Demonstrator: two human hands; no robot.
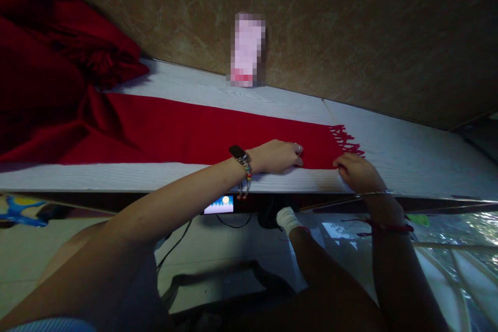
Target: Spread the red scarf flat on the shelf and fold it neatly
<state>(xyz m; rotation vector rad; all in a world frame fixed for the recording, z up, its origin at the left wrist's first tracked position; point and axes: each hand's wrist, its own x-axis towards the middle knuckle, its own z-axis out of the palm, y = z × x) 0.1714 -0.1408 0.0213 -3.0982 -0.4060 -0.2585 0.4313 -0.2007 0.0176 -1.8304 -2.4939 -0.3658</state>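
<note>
A long red scarf [202, 132] with a fringed end [346, 141] lies stretched along a white table [408, 150]. My left hand [278, 155] rests flat on the scarf's near edge, fingers extended, a ring on one finger and a dark watch with beads at the wrist. My right hand [356, 171] pinches the scarf's near corner just below the fringe, fingers curled. The rest of the scarf bunches into a heap [50, 62] at the far left.
A small pink-and-white upright object [248, 51], blurred out, stands at the table's back edge against a brown marbled wall. Below the table edge are a lit small screen [219, 204], cables, my legs and a white sock.
</note>
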